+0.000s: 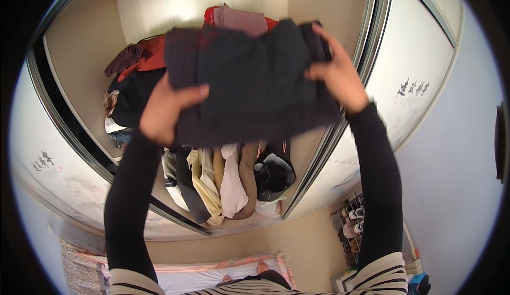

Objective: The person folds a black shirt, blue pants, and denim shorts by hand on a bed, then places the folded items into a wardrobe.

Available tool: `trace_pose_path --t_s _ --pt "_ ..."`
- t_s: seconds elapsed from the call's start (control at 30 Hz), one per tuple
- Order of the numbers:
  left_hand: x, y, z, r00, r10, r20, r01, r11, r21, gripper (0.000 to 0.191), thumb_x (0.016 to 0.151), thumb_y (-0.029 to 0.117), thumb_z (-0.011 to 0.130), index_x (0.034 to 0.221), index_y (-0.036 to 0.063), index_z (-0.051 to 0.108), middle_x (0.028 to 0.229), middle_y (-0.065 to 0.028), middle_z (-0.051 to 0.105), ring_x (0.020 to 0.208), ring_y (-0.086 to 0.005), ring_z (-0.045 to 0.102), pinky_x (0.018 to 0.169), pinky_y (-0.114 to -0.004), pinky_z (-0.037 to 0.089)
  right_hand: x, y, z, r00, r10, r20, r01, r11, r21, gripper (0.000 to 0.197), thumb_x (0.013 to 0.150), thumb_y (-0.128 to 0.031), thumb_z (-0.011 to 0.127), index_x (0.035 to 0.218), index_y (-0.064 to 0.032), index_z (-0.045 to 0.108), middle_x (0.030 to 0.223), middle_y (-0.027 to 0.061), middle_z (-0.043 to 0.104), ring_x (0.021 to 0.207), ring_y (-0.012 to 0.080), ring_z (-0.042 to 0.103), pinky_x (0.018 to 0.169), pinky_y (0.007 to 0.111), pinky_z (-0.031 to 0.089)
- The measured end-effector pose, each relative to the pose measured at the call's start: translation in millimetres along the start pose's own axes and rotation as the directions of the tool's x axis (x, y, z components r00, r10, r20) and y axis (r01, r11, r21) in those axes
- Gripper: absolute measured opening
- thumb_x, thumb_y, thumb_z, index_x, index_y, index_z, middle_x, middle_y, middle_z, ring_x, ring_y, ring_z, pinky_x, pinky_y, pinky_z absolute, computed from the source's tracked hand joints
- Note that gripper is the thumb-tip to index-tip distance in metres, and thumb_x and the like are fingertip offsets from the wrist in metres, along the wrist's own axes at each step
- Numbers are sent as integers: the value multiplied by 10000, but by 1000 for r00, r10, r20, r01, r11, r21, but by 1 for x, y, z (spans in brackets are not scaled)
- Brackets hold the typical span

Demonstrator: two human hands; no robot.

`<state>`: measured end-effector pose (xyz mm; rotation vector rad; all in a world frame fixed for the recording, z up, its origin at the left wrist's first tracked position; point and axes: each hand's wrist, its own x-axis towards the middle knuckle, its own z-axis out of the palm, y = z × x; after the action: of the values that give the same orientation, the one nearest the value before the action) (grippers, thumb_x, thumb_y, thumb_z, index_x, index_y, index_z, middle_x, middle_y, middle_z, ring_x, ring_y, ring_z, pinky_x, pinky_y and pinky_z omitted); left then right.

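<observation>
A dark folded garment (247,84) is held up between my two hands in front of the open wardrobe. My left hand (169,109) grips its left edge, thumb on the near face and the fingers hidden behind. At the upper right edge, my right hand (338,70) pinches the cloth between thumb and fingers. Behind the garment, a folded mauve cloth (241,19) lies over red fabric on the upper shelf. To its left is a pile of clothes with a red-orange garment (149,58) and a black one (133,96).
Clothes hang below the shelf, among them a yellow garment (205,179) and a pinkish white one (233,187), beside a black bag-like item (275,177). Sliding doors (414,68) flank the opening. A shoe rack (352,227) stands lower right; a bed (199,275) is below, with bare feet on it.
</observation>
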<state>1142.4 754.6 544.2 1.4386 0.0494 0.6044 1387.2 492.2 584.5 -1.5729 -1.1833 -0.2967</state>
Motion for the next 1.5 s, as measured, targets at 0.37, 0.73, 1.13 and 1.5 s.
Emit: trace_pose_path --t_s 0.37,0.73,1.13,1.5 --pt "185 -72 -40 777 624 -87 139 -35 990 865 930 406 765 1686 224 385 1589 -270 529 1485 -416 505 1170 -620 443 110 182 93 981 137 137 -74 918 -390 710 977 -566 667 1516 -106 637 1513 283 609 1424 436 567 1220 434 430" --pt "163 -99 -38 933 339 120 -63 -177 982 529 1097 463 496 1541 194 598 1588 -220 560 1484 -420 492 1231 -533 379 35 140 134 997 67 -45 -80 784 -616 685 987 -486 635 1566 -129 554 1542 260 552 1442 462 508 1252 624 295" --pt "119 -67 52 685 629 369 -317 -198 927 508 1040 370 606 1447 67 623 1514 -223 595 1409 -395 542 1183 -524 408 -120 199 50 585 175 -792 -529 822 -209 720 864 -131 691 1466 162 426 1447 378 467 1399 530 424 1207 569 349" --pt "82 -133 163 664 518 540 -617 -30 787 580 976 327 671 1491 68 613 1559 -266 549 1438 -436 511 1211 -551 380 -116 242 69 641 170 -748 -619 691 -373 743 842 -148 737 1425 172 405 1349 370 499 1297 542 487 1148 560 408"
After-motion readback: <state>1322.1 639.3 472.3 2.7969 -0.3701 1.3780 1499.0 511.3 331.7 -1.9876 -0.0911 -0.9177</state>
